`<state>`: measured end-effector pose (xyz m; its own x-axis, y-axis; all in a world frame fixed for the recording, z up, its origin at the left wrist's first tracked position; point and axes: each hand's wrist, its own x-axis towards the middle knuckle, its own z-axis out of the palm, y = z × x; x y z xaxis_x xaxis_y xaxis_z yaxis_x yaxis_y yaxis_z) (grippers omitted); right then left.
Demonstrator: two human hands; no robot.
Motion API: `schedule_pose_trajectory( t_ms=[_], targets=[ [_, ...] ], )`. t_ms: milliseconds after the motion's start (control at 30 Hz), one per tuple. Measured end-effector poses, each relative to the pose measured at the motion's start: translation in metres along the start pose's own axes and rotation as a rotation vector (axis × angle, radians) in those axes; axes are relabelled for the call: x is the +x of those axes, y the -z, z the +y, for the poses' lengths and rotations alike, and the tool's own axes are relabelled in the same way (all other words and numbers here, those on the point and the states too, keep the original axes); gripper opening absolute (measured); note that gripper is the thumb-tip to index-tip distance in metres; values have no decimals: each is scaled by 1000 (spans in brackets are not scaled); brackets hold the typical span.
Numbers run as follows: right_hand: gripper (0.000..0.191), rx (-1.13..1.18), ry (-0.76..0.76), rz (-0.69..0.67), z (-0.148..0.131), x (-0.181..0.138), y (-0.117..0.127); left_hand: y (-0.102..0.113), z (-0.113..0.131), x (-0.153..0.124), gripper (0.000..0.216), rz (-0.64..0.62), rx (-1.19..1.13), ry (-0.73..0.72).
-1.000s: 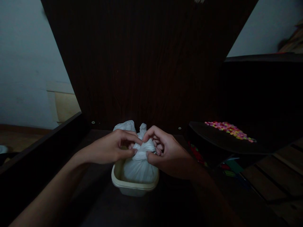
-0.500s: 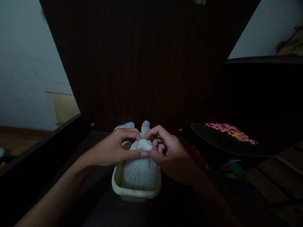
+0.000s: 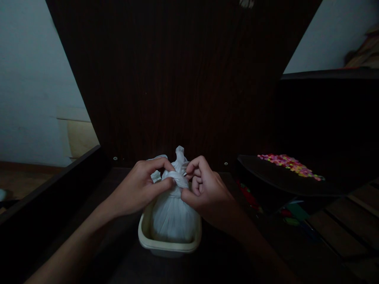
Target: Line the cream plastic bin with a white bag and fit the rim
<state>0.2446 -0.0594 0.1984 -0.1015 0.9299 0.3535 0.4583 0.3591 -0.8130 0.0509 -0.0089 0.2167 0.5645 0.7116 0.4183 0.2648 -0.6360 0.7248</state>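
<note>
A white plastic bag (image 3: 171,215) sits bulging inside a small cream tub (image 3: 168,245) on a dark surface. Both hands pinch the bag's twisted neck, where a band of plastic wraps round it. My left hand (image 3: 140,185) grips the neck from the left with thumb and forefinger. My right hand (image 3: 204,189) grips it from the right, fingers curled. One loose end of the bag sticks up between the hands, another shows behind the left fingers.
A dark wooden panel (image 3: 183,79) rises right behind the tub. A dark rail (image 3: 50,185) runs along the left. To the right a black tray (image 3: 275,177) carries several small coloured beads (image 3: 290,163). Wooden slats (image 3: 349,221) lie at far right.
The hands have drawn closer together on the bag's neck and pulled the plastic tighter. The neck now stands taller and thinner, with a band wrapped round it.
</note>
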Motion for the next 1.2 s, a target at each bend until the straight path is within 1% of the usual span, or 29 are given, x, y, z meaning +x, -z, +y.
schedule_pose_trajectory(
  t_ms=[67,167,367,500,600,667,767,833,933,1200],
  targets=[
    [31,13,10,0,0,2,2,-2,0,0,4,21,-69,-16],
    [28,-8,6,-10,-2,4,4,-5,-1,-1,17,34,-235,-32],
    [27,-104,14,2,-6,3,7,-10,-3,-4,31,-111,-532,58],
    [27,-107,54,-19,-7,3,7,-8,-3,-5,34,-166,-596,81],
    [28,-80,74,-31,-6,2,6,-7,-1,-6,34,-192,-578,59],
    [31,-63,85,-36,-6,1,5,-8,0,-7,34,-191,-530,32],
    [39,-72,128,-36,-6,2,4,-8,1,-7,35,-155,-449,6],
    [39,-77,140,-34,-6,2,4,-8,2,-7,35,-112,-400,-9],
    [37,-13,104,-57,-5,3,6,-8,2,-6,35,-64,-315,-34],
    [37,248,-55,-124,-7,2,11,-5,2,-2,33,53,-33,-128]
  ],
)
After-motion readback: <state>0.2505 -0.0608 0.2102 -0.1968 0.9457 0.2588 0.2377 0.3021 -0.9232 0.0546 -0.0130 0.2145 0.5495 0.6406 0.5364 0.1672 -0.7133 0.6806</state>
